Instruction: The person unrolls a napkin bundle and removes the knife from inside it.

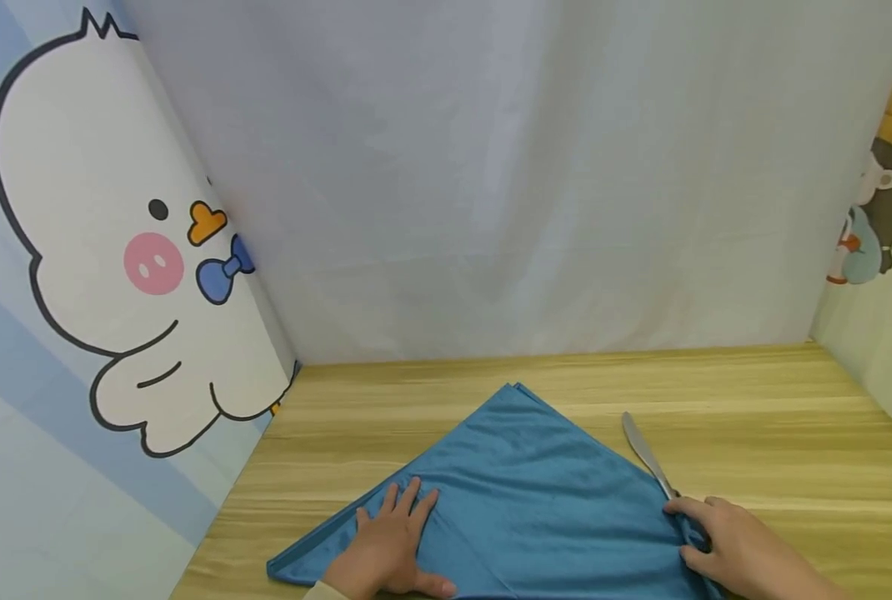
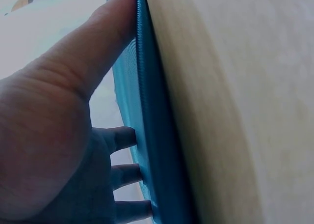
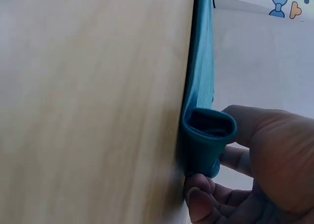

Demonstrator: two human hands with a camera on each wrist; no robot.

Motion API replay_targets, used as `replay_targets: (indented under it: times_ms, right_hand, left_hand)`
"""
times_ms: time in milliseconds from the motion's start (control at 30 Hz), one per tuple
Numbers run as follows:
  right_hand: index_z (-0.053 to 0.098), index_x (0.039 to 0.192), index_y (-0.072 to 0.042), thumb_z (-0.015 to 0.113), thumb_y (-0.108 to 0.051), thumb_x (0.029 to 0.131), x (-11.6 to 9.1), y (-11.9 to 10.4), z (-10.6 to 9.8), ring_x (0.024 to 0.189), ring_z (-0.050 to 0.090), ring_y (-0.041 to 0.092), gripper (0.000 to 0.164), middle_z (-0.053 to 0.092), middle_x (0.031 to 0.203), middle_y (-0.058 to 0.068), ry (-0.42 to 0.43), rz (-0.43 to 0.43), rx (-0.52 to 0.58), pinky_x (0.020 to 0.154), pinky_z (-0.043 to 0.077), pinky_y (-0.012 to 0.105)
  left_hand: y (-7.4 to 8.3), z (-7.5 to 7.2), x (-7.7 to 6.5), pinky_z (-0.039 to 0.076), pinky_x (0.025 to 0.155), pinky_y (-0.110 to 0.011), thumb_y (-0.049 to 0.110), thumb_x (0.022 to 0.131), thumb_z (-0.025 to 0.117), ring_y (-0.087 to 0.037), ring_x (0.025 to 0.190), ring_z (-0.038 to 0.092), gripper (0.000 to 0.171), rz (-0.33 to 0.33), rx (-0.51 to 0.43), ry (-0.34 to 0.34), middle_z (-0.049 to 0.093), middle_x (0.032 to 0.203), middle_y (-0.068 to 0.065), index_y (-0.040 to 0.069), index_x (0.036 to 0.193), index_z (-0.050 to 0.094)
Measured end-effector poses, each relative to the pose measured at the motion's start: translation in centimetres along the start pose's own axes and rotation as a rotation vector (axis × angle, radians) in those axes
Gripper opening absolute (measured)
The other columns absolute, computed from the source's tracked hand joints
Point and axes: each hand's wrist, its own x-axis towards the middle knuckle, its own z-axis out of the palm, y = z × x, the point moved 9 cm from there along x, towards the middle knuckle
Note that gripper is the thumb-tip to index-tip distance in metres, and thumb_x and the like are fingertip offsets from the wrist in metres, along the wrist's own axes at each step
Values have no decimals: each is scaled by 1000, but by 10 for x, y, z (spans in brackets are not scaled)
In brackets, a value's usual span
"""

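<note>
A blue cloth (image 1: 543, 492), folded to a peak at its far end, lies on the wooden table. My left hand (image 1: 389, 546) rests on its left part with fingers spread and thumb along the near edge. At the right edge, my right hand (image 1: 742, 546) grips a turned-over part of the cloth; in the right wrist view this rolled end (image 3: 208, 135) shows as a hollow loop between thumb and fingers. A metal table knife (image 1: 643, 446) lies there, blade pointing away. Its handle end is hidden by the cloth and the right hand.
Wooden tabletop (image 1: 776, 417) surrounds the cloth at the back and right. A pale curtain (image 1: 528, 183) hangs behind the table. To the left stands a panel with a white cartoon bird (image 1: 86, 192), and a printed panel (image 1: 877, 200) is at the right.
</note>
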Motion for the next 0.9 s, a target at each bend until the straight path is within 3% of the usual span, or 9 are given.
replay_targets:
  times_ms: [200,300,400,533,667,900]
  right_hand:
    - [63,122,-10,72,-16,80,-1,2,-2,83,54,17,43,60,96,5,15,-11,19,75,48,40]
    - [63,123,-8,70,-15,83,-4,0,-5,69,50,9,41,56,80,0,19,-107,81,61,45,30]
    - [63,123,-4,67,-11,86,-10,-3,-9,57,42,4,37,45,66,-7,34,-233,142,51,34,24]
    - [63,122,-1,65,-4,84,-12,1,-14,57,41,-1,38,44,65,-11,54,-292,182,51,33,22]
    - [61,124,4,65,-2,82,-12,9,-15,56,42,2,43,47,68,-6,-4,-278,257,50,34,23]
    - [56,127,11,66,-13,91,-11,17,-16,59,46,4,45,50,74,-5,-109,-333,405,50,37,24]
  left_hand:
    - [-1,1,2,21,92,-80,88,55,61,-41,143,17,121,4,3,5,19,159,-8,25,153,27]
    - [-2,2,2,21,92,-80,88,55,61,-41,143,17,121,5,-2,5,19,159,-8,25,153,27]
    - [-2,2,2,21,92,-80,87,56,62,-41,143,17,120,4,-10,0,19,159,-9,25,153,28]
    - [-3,2,2,21,92,-80,87,55,61,-41,143,18,120,5,-13,-3,19,159,-9,25,153,28]
    - [-3,3,2,21,91,-80,89,54,59,-41,143,18,122,9,-13,-1,19,158,-8,25,153,28]
    - [-2,2,2,21,90,-81,88,55,60,-41,142,18,121,20,-18,10,19,159,-9,24,153,28]
